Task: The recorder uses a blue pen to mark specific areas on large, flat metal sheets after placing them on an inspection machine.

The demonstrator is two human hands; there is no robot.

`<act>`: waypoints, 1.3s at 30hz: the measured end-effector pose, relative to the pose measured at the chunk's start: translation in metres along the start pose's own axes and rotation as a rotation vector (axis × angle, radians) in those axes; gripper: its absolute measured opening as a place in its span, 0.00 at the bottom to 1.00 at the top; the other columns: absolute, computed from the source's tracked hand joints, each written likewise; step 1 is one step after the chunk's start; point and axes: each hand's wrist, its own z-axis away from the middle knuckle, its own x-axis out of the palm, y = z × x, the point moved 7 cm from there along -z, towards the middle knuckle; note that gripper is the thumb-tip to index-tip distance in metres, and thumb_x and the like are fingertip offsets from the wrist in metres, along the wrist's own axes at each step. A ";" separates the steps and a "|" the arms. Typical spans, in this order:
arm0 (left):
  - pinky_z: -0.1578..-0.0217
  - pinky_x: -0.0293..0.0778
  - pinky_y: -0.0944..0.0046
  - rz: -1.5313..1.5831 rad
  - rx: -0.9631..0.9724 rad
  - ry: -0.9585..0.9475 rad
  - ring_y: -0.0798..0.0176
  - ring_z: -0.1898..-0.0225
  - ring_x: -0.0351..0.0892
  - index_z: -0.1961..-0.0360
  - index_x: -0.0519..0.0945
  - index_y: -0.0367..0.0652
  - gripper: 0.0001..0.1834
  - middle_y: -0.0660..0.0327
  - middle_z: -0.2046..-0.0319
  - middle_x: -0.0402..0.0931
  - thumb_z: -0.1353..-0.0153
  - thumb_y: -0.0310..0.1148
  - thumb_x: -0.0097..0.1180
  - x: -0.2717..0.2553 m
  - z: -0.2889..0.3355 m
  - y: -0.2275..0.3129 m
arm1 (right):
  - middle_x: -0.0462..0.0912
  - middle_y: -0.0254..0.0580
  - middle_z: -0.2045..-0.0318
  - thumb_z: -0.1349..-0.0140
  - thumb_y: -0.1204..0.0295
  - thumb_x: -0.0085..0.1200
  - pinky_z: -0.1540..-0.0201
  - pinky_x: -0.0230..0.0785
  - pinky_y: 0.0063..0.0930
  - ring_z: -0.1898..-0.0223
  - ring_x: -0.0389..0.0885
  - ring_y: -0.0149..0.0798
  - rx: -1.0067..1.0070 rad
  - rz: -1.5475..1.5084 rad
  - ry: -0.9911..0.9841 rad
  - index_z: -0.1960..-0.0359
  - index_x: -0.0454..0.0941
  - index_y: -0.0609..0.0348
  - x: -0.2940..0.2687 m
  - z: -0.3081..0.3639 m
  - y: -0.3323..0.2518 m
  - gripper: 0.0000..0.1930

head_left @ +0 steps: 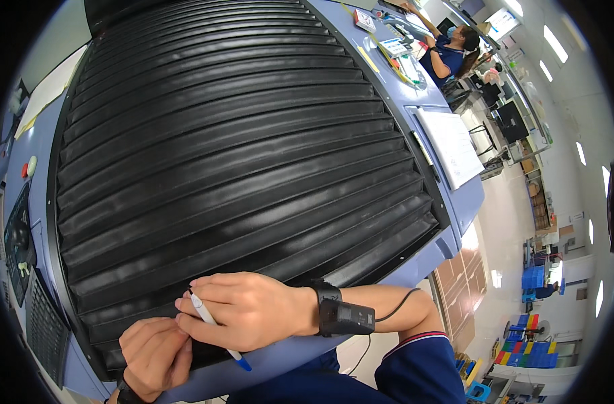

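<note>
A white pen (202, 311) sits in the grip of a right hand (238, 311), viewed from my distant operating post, at the near edge of a black pleated cover (239, 168). The fingers close around the barrel, its dark tip pointing up and to the left, its blue end showing below the hand. The left hand (153, 351), fingers curled inward, meets the right fingertips just beside the pen; I cannot tell whether it pinches anything (its fingertips are hidden from my lens).

A black wrist device (347, 318) is strapped to the right wrist, a cable running from it along the forearm. To the left I see a dark keyboard (46, 330) on the blue-grey frame (41, 145), with one red and one pale round piece farther up that side. On the right, a white pad of paper (449, 145) lies near the cover's edge. Beyond it, at upper right, a masked co-worker (443, 57) in a dark blue shirt works along the same side, well apart from both hands.
</note>
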 end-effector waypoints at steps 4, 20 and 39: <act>0.66 0.82 0.59 0.067 -0.014 -0.014 0.54 0.70 0.86 0.73 0.81 0.36 0.10 0.55 0.73 0.83 0.60 0.18 0.66 0.001 0.002 -0.003 | 0.85 0.47 0.66 0.47 0.72 0.63 0.56 0.84 0.32 0.65 0.85 0.41 0.000 -0.066 -0.087 0.64 0.82 0.66 0.006 0.001 0.000 0.12; 0.68 0.75 0.58 0.058 0.013 0.016 0.50 0.73 0.82 0.66 0.79 0.36 0.11 0.52 0.71 0.83 0.53 0.18 0.61 0.001 0.015 -0.002 | 0.77 0.37 0.80 0.43 0.71 0.59 0.69 0.75 0.30 0.74 0.79 0.37 -0.094 -0.036 -0.086 0.74 0.74 0.60 0.013 0.005 -0.005 0.08; 0.65 0.77 0.54 -0.031 -0.043 -0.120 0.42 0.68 0.82 0.57 0.80 0.33 0.10 0.46 0.68 0.81 0.39 0.23 0.64 -0.004 0.018 -0.003 | 0.76 0.34 0.85 0.47 0.66 0.60 0.71 0.73 0.31 0.78 0.79 0.39 -0.156 0.154 -0.059 0.80 0.74 0.58 0.020 0.005 -0.013 0.11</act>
